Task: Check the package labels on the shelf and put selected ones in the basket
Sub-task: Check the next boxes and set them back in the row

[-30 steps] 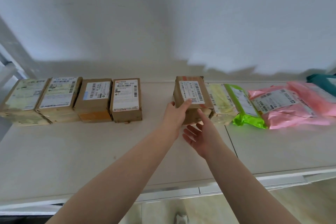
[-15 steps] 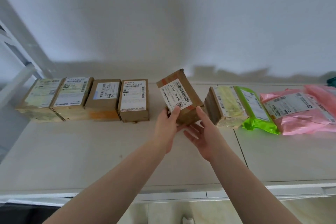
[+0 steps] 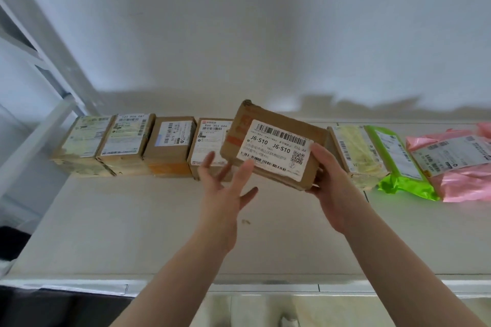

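You hold the box (image 3: pixel 273 145) above the shelf (image 3: pixel 132 225), its long axis running left to right and dipping to the right, its label (image 3: pixel 273 150) facing you and reading J6-S10. Your right hand (image 3: pixel 334 180) grips its right end, thumb on top. Your left hand (image 3: pixel 225 186) is spread open at its lower left edge, fingers straight. Left of the box stand four cartons (image 3: pixel 125 145); right of it one carton (image 3: pixel 356 156), one green bag (image 3: pixel 398 167) and a pink bag (image 3: pixel 457 167) cut off by the frame edge. Their labels are too small to read.
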Action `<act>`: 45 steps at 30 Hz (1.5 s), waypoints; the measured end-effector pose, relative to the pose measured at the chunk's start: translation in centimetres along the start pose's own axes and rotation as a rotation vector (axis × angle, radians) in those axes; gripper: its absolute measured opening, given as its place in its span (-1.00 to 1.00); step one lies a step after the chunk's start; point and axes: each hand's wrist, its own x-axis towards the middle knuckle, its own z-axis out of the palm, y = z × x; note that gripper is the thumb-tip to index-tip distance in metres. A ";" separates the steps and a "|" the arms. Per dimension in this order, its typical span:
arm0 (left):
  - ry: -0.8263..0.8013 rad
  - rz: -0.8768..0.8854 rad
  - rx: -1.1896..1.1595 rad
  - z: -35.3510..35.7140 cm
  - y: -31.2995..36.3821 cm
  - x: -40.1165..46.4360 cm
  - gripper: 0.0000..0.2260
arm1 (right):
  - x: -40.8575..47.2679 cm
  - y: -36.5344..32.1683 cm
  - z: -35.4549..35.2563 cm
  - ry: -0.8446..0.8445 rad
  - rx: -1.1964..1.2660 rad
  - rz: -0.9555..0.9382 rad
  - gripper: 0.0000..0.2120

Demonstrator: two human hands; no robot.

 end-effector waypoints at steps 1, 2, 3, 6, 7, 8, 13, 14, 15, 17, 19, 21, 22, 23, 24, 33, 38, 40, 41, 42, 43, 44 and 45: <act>-0.009 0.018 -0.001 -0.6 0.6 -0.1 -0.24 | -0.2 -0.3 -0.1 -0.009 -0.019 -0.017 -0.58; -0.024 0.038 0.004 -1.1 1.1 -0.2 -0.22 | -0.3 -0.5 -0.2 -0.022 -0.037 -0.034 -0.59; -0.040 0.055 0.012 -1.4 1.5 -0.3 -0.23 | -0.6 -0.7 -0.2 -0.034 -0.047 -0.050 -0.61; -0.106 0.083 0.056 -1.7 2.2 -0.6 -0.36 | -1.2 -1.3 -0.1 -0.069 -0.051 -0.087 -0.67; -0.128 0.092 0.071 -1.6 2.3 -0.7 -0.40 | -1.4 -1.5 -0.1 -0.077 -0.053 -0.099 -0.67; -0.145 0.098 0.082 -1.6 2.4 -0.9 -0.43 | -1.4 -1.7 -0.3 -0.084 -0.055 -0.115 -0.65; -0.168 0.127 0.065 -1.3 2.6 -1.8 -0.44 | -1.5 -2.6 -1.1 -0.091 -0.091 -0.183 -0.50; -0.167 0.132 0.060 -1.2 2.7 -1.9 -0.45 | -1.5 -2.7 -1.2 -0.095 -0.101 -0.190 -0.49; -0.166 0.135 0.055 -1.1 2.7 -2.0 -0.47 | -1.6 -2.8 -1.2 -0.098 -0.107 -0.195 -0.48; -0.170 0.138 0.045 -1.0 2.8 -2.1 -0.49 | -1.7 -2.9 -1.3 -0.102 -0.110 -0.205 -0.47; -0.171 0.140 0.036 -0.9 2.8 -2.2 -0.49 | -1.9 -3.1 -1.2 -0.101 -0.109 -0.209 -0.48; -0.174 0.143 0.031 -0.8 2.7 -2.4 -0.46 | -2.1 -3.2 -1.2 -0.099 -0.105 -0.211 -0.51; -0.175 0.147 0.031 -0.8 2.7 -2.4 -0.48 | -2.1 -3.2 -1.2 -0.100 -0.104 -0.209 -0.52; -0.177 0.149 0.030 -0.8 2.6 -2.4 -0.51 | -2.2 -3.2 -1.3 -0.099 -0.102 -0.206 -0.51; -0.178 0.149 0.026 -0.8 2.6 -2.4 -0.52 | -2.2 -3.1 -1.3 -0.095 -0.100 -0.204 -0.50; -0.127 0.190 0.194 -0.4 2.9 -2.3 -0.62 | -2.3 -1.8 -1.4 -0.124 -0.044 -0.107 -0.45; -0.106 0.130 0.324 -0.7 4.3 -1.0 -0.44 | -1.5 -1.3 -2.6 -0.215 -0.094 -0.033 -0.34; -0.168 -0.007 0.391 -1.1 4.7 -0.5 -0.40 | -0.8 -1.6 -3.3 -0.229 -0.221 -0.010 -0.44; -0.208 -0.070 0.429 -1.3 4.7 -0.3 -0.41 | -0.3 -1.6 -3.6 -0.238 -0.303 -0.001 -0.36; -0.240 -0.123 0.450 -1.5 4.6 0.0 -0.43 | 0.2 -1.6 -3.8 -0.237 -0.361 0.017 -0.21; -0.259 -0.165 0.456 -1.7 4.4 0.2 -0.43 | 0.7 -1.6 -3.9 -0.229 -0.397 0.041 -0.02; -0.267 -0.202 0.446 -1.8 4.1 0.4 -0.43 | 1.1 -1.6 -3.9 -0.222 -0.412 0.064 0.12; -0.272 -0.225 0.433 -1.9 3.8 0.5 -0.44 | 1.5 -1.7 -3.8 -0.209 -0.403 0.079 0.18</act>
